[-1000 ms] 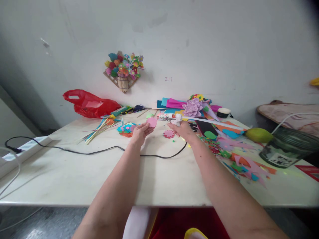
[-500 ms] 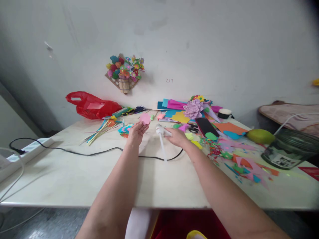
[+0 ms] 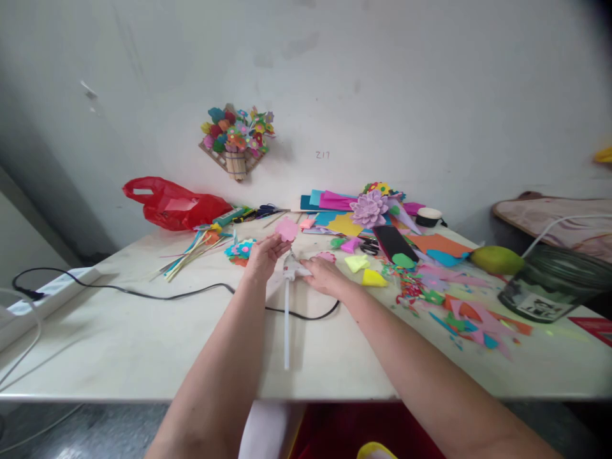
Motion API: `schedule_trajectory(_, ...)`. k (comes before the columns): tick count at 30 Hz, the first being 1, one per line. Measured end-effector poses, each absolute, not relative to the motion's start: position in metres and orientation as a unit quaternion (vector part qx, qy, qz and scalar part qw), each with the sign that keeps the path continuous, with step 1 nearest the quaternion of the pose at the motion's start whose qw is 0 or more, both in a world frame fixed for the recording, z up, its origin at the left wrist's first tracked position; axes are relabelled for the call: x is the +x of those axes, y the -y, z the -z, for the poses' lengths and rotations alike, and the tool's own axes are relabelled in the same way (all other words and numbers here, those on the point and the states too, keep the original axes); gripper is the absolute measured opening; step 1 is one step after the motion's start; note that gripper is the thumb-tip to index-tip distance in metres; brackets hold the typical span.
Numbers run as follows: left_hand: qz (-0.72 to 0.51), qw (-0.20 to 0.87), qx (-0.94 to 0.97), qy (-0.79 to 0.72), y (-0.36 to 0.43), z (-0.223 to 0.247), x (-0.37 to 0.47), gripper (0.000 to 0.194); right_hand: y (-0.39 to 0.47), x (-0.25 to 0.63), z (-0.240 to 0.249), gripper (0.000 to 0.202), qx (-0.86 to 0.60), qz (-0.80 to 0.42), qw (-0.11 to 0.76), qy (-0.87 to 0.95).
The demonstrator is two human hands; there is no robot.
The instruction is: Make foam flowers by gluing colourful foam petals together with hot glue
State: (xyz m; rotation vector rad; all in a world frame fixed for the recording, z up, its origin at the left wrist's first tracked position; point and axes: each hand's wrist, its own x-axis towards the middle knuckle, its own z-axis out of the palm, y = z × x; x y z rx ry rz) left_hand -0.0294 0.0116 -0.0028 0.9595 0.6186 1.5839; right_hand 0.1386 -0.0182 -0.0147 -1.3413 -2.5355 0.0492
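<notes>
Between its fingertips my left hand (image 3: 264, 256) pinches a pink flower-shaped cutout (image 3: 287, 229), held up over the table. My right hand (image 3: 324, 275) is wrapped round the handle of a white hot glue gun (image 3: 290, 271). A long pale glue stick (image 3: 287, 325) sticks out of its back toward me. The gun's nozzle is just below the pink cutout; whether they touch I cannot tell. Another pink scalloped piece (image 3: 326, 257) lies behind my right hand. Yellow pieces (image 3: 374, 278) lie to the right of it.
A black cord (image 3: 182, 297) crosses the table from a white power strip (image 3: 52, 299). At the back left are a red plastic bag (image 3: 176, 207) and thin sticks (image 3: 194, 258). Coloured scraps (image 3: 471, 319), a phone (image 3: 392, 244) and a glass jar (image 3: 549, 287) lie or stand on the right.
The glue gun has moved left and toward me, close under the pink cutout, and its glue stick now points straight at me. My left hand has shifted slightly right.
</notes>
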Motion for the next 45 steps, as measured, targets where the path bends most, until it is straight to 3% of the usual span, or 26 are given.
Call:
schedule_trajectory(9, -0.650, 0.573, 0.424, -0.263, -0.011, 0.002, -0.027, 0.009, 0.008, 0.164, -0.009, 0.030, -0.526, 0.020, 0.208, 0.825)
schedule_trajectory(13, -0.639, 0.576, 0.430, -0.273, -0.012, 0.003, -0.028, 0.009, 0.006, 0.183, -0.020, 0.026, -0.628, 0.020, 0.159, 0.761)
schedule_trajectory(20, -0.626, 0.574, 0.447, -0.281, -0.010, 0.003, -0.027, 0.011, 0.013, 0.184, -0.025, 0.028, -0.631, -0.036, 0.073, 0.771)
schedule_trajectory(39, -0.610, 0.576, 0.461, -0.288, -0.010, 0.003, -0.025, 0.018, 0.017, 0.181, -0.023, 0.019, -0.596, -0.019, 0.046, 0.802)
schedule_trajectory(42, -0.601, 0.578, 0.470, -0.290, -0.008, 0.002, -0.024, 0.021, 0.009, 0.185, -0.019, 0.020, -0.598, -0.028, 0.091, 0.796)
schedule_trajectory(45, -0.593, 0.576, 0.478, -0.299, -0.006, 0.001, -0.023, 0.021, -0.003, 0.189, -0.014, 0.013, -0.594, -0.077, 0.233, 0.766)
